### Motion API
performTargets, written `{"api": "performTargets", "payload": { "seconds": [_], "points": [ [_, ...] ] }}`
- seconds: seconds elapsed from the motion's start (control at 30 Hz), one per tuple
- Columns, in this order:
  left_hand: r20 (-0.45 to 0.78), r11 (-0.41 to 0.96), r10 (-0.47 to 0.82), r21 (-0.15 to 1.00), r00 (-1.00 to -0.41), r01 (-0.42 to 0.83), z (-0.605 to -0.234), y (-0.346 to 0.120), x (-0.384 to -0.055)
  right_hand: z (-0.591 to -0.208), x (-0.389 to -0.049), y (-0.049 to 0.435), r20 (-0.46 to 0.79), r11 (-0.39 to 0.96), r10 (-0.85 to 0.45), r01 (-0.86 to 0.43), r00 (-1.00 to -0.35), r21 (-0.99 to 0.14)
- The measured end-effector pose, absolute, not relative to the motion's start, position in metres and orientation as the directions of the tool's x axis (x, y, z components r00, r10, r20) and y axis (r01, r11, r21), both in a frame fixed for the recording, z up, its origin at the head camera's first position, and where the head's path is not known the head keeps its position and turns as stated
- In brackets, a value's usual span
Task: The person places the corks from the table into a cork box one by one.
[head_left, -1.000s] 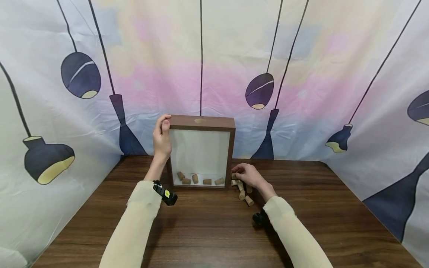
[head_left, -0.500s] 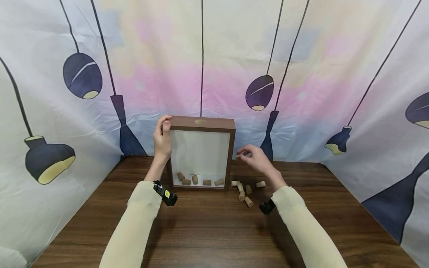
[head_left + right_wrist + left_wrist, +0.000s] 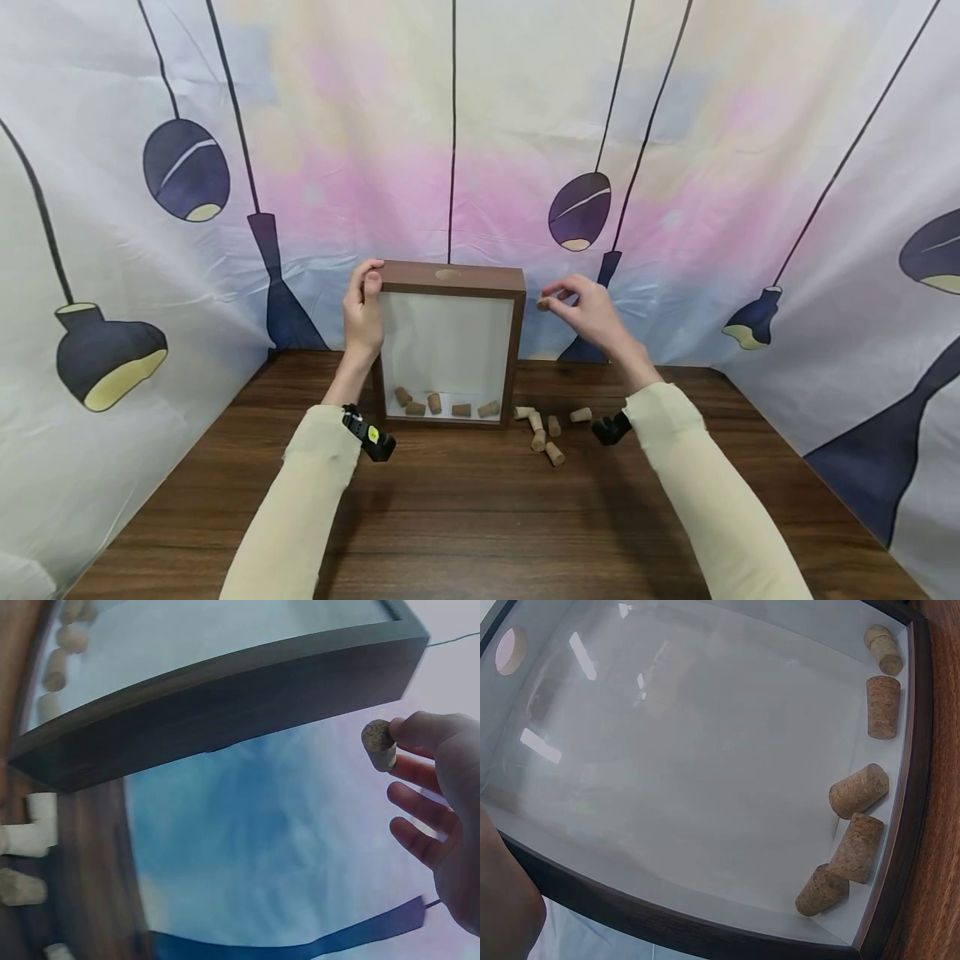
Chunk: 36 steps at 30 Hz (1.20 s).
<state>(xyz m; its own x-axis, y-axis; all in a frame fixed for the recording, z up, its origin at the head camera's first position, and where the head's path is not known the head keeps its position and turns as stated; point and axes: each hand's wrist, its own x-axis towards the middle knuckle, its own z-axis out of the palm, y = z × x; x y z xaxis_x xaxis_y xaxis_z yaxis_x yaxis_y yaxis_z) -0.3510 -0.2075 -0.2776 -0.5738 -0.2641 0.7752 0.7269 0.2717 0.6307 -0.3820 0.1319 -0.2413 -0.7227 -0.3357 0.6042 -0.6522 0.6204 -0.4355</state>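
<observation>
A brown wooden shadow box (image 3: 480, 281) with a clear front stands upright on the table; its top side has a round hole (image 3: 448, 273). My left hand (image 3: 363, 317) grips the upper left corner, thumb on the front edge. Several corks, one of them a tapered cork (image 3: 859, 791), lie along the bottom inside. Right of the box's upper corner, my right hand (image 3: 592, 315) is raised and pinches a cork (image 3: 379, 745) between thumb and forefinger. In the right wrist view the other fingers are spread loosely. That cork is apart from the box.
Several loose corks lie on the table right of the box, the nearest being a tilted cork (image 3: 554, 454). The wood-grain table (image 3: 465, 517) ends at a printed cloth backdrop (image 3: 480, 167) close behind the box.
My right hand has lifted a cork from the loose pile and risen to about the height of the box's top. My left hand and the box have stayed in place.
</observation>
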Motion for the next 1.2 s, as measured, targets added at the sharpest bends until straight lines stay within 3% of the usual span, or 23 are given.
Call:
{"api": "performTargets", "payload": {
  "seconds": [0.37, 0.6, 0.97, 1.2],
  "points": [
    [0.773, 0.258, -0.266, 0.632, -0.576, 0.73, -0.277, -0.206, -0.352, -0.185, -0.369, 0.121, 0.709, 0.581, -0.351, -0.736, -0.612, -0.348],
    [0.778, 0.25, -0.272, 0.626, -0.566, 0.739, -0.294, -0.216, -0.382, -0.161, -0.356, 0.09, 0.692, 0.563, -0.441, -0.777, -0.571, -0.282],
    [0.79, 0.282, -0.278, 0.611, -0.546, 0.74, -0.296, -0.218, -0.387, -0.153, -0.358, 0.043, 0.642, 0.549, -0.554, -0.812, -0.53, -0.197],
    [0.785, 0.279, -0.278, 0.617, -0.553, 0.736, -0.296, -0.214, -0.387, -0.157, -0.363, 0.024, 0.554, 0.595, -0.607, -0.788, -0.57, -0.158]
  ]
}}
